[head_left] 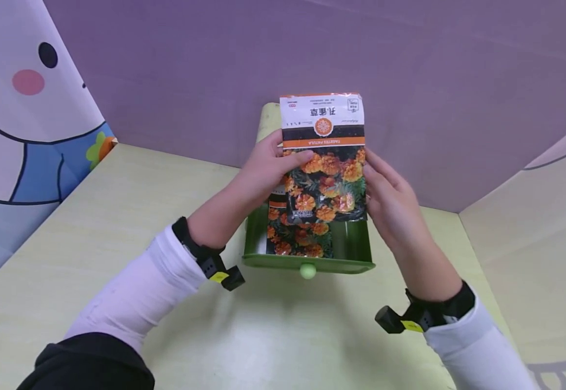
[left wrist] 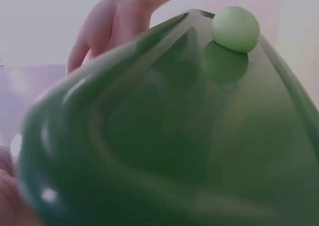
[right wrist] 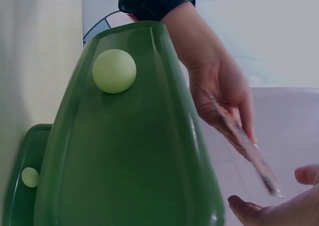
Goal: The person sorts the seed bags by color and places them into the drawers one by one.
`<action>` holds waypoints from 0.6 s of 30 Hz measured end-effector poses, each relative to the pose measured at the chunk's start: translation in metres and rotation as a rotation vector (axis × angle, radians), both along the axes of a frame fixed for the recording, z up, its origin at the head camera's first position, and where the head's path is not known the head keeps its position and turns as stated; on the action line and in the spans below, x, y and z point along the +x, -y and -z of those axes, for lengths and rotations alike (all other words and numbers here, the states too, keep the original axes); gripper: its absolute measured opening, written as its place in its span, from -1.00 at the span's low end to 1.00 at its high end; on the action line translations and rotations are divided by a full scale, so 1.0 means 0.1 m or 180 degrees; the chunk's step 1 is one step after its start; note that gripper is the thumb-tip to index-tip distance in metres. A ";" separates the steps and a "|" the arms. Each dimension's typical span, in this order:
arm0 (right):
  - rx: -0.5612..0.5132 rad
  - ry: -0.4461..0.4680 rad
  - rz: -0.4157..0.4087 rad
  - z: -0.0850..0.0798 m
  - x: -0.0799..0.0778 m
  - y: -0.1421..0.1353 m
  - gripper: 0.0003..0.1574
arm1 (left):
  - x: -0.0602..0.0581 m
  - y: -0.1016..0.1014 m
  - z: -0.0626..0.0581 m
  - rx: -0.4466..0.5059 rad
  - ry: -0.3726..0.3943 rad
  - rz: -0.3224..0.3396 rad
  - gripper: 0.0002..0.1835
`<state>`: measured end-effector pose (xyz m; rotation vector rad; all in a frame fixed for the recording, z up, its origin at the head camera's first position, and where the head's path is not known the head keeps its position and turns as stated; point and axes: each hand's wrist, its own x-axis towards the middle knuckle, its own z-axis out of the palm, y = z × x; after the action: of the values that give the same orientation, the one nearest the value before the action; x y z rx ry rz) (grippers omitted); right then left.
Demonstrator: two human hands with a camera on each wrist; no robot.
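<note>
A seed packet (head_left: 329,184) with orange marigolds is held above a pulled-out green drawer (head_left: 307,262). My left hand (head_left: 265,165) pinches its left edge, thumb lying across the printed front. Along the packet's right edge is my right hand (head_left: 395,208); in the right wrist view this hand (right wrist: 284,211) has thumb and fingers spread, beside the packet's end (right wrist: 266,178). Inside the drawer lies another marigold packet (head_left: 300,244), its upper part covered by the held one. From the left wrist view, the drawer front (left wrist: 159,126) blocks most of the hands.
A round pale-green knob (head_left: 308,271) sticks out from the drawer front. Below it, a second drawer (right wrist: 17,191) with its own knob appears in the right wrist view. The unit stands on a pale-yellow table (head_left: 263,336) against a purple backdrop (head_left: 190,81).
</note>
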<state>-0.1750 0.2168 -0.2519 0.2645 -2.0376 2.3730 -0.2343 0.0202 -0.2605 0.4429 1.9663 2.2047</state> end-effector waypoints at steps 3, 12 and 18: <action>-0.0067 -0.0115 -0.0178 0.02 0.10 -0.08 -0.30 | -0.02 0.05 0.00 0.0150 0.0108 -0.0093 -0.52; 0.0147 -0.1070 -0.1233 0.22 0.48 -0.38 -0.55 | -0.05 0.23 0.11 0.0225 0.0428 -0.0033 -0.58; 0.0904 -0.0530 -0.1602 0.49 0.83 -0.36 -0.57 | 0.03 0.32 0.13 0.0460 0.0811 0.0519 -0.56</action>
<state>-0.0924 0.2528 -0.3012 1.0530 -2.4445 2.1665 -0.2310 -0.0114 -0.2730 0.3098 1.5928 2.1853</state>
